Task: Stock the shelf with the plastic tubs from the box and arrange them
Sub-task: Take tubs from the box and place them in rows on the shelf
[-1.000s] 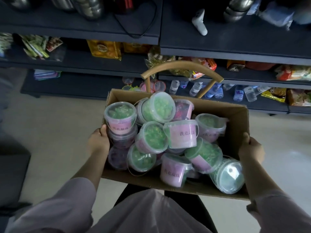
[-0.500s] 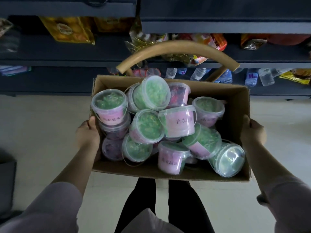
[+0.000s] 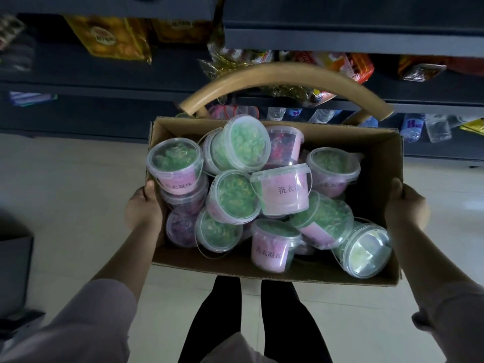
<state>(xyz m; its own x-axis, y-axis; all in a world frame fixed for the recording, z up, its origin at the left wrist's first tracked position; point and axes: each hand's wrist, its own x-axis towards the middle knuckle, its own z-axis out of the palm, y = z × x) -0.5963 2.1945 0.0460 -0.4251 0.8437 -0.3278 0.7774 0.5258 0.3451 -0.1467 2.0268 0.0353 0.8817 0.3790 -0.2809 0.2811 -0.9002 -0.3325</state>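
An open cardboard box (image 3: 377, 163) hangs in front of me, held up between both hands. It is piled with several clear plastic tubs (image 3: 281, 188) with pink labels, most holding green beads, lying at all angles. My left hand (image 3: 142, 209) grips the box's left wall with the thumb hooked over the rim. My right hand (image 3: 406, 205) grips the right wall the same way. The dark shelf (image 3: 340, 39) stands just beyond the box.
A curved wooden chair back (image 3: 282, 74) arches right behind the box. Shelves hold yellow snack bags (image 3: 110, 38), red packets (image 3: 351, 62) and water bottles (image 3: 437, 128) on the bottom row. Pale tiled floor (image 3: 65, 195) lies below; my legs are under the box.
The view has tipped down and closed in on the box. The box has stayed level in both hands and sits a little nearer the chair back and shelf.
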